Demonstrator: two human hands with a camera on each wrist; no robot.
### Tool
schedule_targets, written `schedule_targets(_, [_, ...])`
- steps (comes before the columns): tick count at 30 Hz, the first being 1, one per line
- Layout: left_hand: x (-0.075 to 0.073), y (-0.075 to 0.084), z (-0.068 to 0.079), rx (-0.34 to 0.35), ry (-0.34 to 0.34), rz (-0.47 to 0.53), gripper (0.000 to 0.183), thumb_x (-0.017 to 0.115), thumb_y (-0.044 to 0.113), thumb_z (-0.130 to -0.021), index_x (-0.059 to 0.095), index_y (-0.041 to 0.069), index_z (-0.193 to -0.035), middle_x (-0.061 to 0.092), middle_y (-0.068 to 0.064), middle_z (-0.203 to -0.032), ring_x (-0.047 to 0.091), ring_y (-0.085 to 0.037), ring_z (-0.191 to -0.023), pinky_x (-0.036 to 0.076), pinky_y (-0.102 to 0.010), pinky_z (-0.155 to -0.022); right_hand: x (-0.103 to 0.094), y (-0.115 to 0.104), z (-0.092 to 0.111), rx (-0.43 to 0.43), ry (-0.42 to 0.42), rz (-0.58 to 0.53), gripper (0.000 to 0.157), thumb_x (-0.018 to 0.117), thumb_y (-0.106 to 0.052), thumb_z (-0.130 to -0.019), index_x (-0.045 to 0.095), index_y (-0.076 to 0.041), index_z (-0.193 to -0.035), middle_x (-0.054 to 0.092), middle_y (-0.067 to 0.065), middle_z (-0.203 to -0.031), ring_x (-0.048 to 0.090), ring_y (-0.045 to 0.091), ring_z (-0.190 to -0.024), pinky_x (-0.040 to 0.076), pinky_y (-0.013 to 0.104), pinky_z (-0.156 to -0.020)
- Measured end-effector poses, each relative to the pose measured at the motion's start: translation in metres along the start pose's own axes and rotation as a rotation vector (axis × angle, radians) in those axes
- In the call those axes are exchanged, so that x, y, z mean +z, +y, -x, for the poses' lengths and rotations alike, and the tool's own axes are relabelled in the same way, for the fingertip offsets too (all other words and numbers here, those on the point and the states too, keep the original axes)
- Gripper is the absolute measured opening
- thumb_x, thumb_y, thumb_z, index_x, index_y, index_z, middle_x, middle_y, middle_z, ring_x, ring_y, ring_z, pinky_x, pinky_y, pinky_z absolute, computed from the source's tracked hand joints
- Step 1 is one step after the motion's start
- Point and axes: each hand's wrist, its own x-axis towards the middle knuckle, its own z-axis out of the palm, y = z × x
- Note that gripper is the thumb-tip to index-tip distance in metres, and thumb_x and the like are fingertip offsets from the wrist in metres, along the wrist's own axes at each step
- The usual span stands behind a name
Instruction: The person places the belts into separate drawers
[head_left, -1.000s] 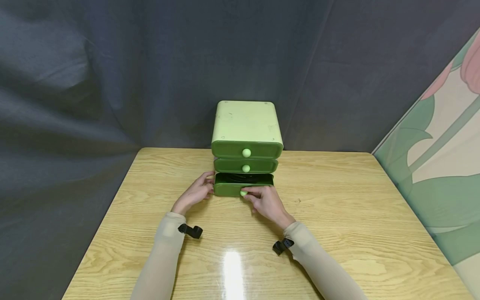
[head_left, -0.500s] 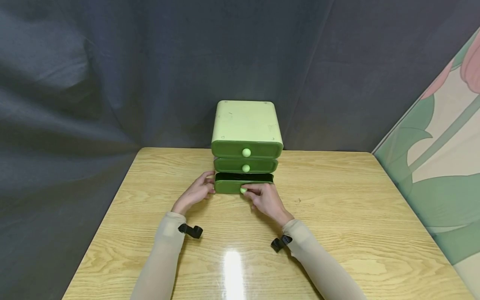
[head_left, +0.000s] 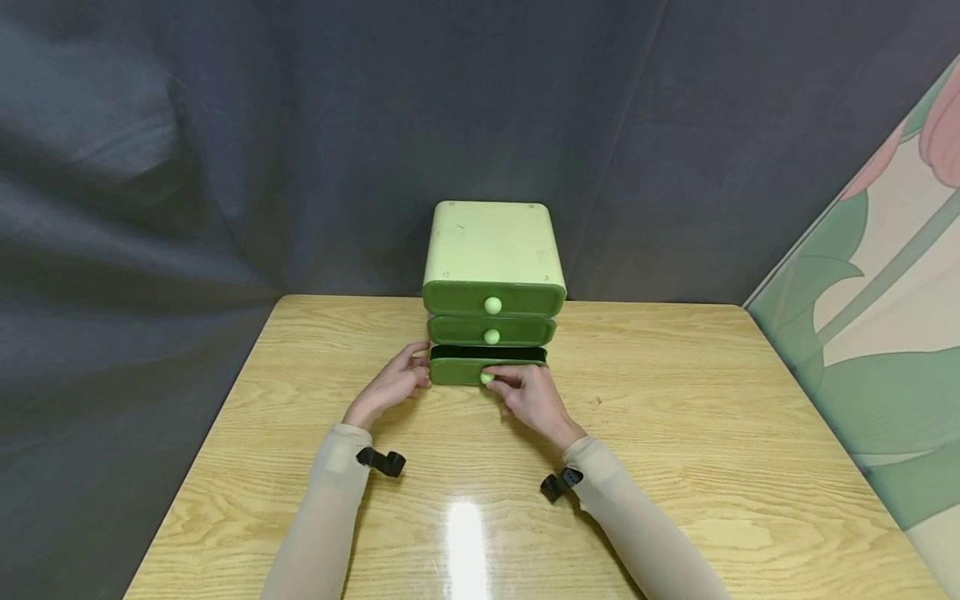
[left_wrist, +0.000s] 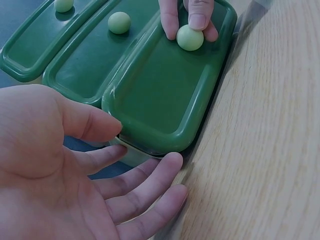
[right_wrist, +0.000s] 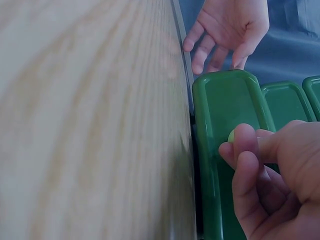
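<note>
A small desktop drawer cabinet [head_left: 493, 242] with a pale green top has three dark green drawer fronts, one above the other. Its bottom drawer [head_left: 453, 372] stands a little way out, a dark gap showing over its front. Thumb and fingers of my right hand [head_left: 534, 404] pinch the pale round knob [left_wrist: 190, 38] of that drawer. My left hand [head_left: 392, 385] is at the cabinet's lower left side, fingers spread and loosely bent, fingertips right at the corner of the bottom drawer. Nothing is held in it.
Above are the middle drawer [head_left: 457, 332] and top drawer [head_left: 457, 298], each with its own knob. The cabinet stands at the back of a wooden table [head_left: 660, 417], against a dark curtain [head_left: 337, 150]. A floral panel [head_left: 885, 292] is at the right.
The bottom drawer has slid inward, its gap narrowing and hiding the dark contents seen earlier. My right hand has moved slightly forward with the knob; my left hand has stayed in place.
</note>
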Motion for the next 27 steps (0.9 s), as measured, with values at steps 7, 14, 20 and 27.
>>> schedule_targets(7, [0.0003, 0.0015, 0.0008, -0.006, -0.002, 0.002, 0.071, 0.043, 0.011, -0.102, 0.022, 0.010, -0.170, 0.042, -0.025, -0.164, 0.061, -0.037, -0.130, 0.053, -0.046, -0.103, 0.0000, 0.0007, -0.0007, 0.001, 0.002, -0.005, 0.021, 0.076, -0.012, -0.100, 0.083, -0.014, -0.120, 0.082, 0.010, -0.081, 0.065, 0.017, -0.046, 0.041, 0.022, -0.044])
schedule_targets(14, [0.0000, 0.0024, 0.0012, -0.014, -0.004, 0.000, 0.073, 0.045, 0.010, -0.101, 0.022, 0.011, -0.170, 0.042, -0.024, -0.165, 0.061, -0.036, -0.131, 0.052, -0.048, -0.105, 0.0009, 0.0013, -0.0029, 0.001, 0.009, -0.009, 0.021, 0.076, -0.012, -0.100, 0.083, -0.014, -0.119, 0.082, 0.010, -0.085, 0.064, 0.015, -0.046, 0.042, 0.022, -0.043])
schedule_targets(20, [-0.0007, 0.0025, 0.0023, -0.011, -0.009, 0.010, 0.072, 0.044, 0.012, -0.102, 0.021, 0.011, -0.170, 0.043, -0.024, -0.165, 0.060, -0.037, -0.132, 0.051, -0.051, -0.108, 0.0014, 0.0016, -0.0047, 0.010, 0.013, -0.010, 0.021, 0.075, -0.011, -0.101, 0.083, -0.014, -0.119, 0.083, 0.012, -0.088, 0.063, 0.013, -0.046, 0.042, 0.022, -0.044])
schedule_targets(27, [-0.0008, 0.0041, 0.0021, -0.002, -0.009, 0.009, 0.074, 0.047, 0.011, -0.101, 0.021, 0.010, -0.170, 0.043, -0.024, -0.165, 0.057, -0.038, -0.136, 0.051, -0.051, -0.108, 0.0010, 0.0004, -0.0072, 0.020, 0.014, -0.011, 0.021, 0.075, -0.012, -0.101, 0.083, -0.014, -0.120, 0.083, 0.011, -0.097, 0.068, 0.016, -0.049, 0.045, 0.023, -0.045])
